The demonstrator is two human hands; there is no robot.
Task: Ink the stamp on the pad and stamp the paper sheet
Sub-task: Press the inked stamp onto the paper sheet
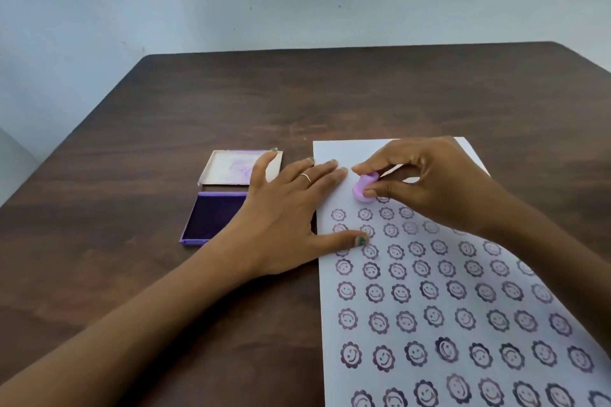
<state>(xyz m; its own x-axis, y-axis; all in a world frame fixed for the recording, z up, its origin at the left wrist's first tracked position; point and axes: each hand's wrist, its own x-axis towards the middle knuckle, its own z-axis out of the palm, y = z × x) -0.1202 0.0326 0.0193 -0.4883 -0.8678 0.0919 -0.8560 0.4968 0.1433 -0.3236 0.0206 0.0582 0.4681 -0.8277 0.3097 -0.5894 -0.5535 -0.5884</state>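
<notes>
Head view: right hand [429, 182] pinches a small lilac plastic stamp [363, 189] upright on the white, smiley-printed paper sheet [463, 307]. Left hand [291, 208] lies flat with fingers spread on the sheet's edge, beside the open purple ink pad [211, 220].

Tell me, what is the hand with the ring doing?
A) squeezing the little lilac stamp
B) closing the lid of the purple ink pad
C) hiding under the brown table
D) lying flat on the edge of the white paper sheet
D: the left hand, the one with the ring, lies with straight, spread fingers on the left edge of the white paper sheet, while the right hand pinches the small lilac plastic stamp.
</notes>
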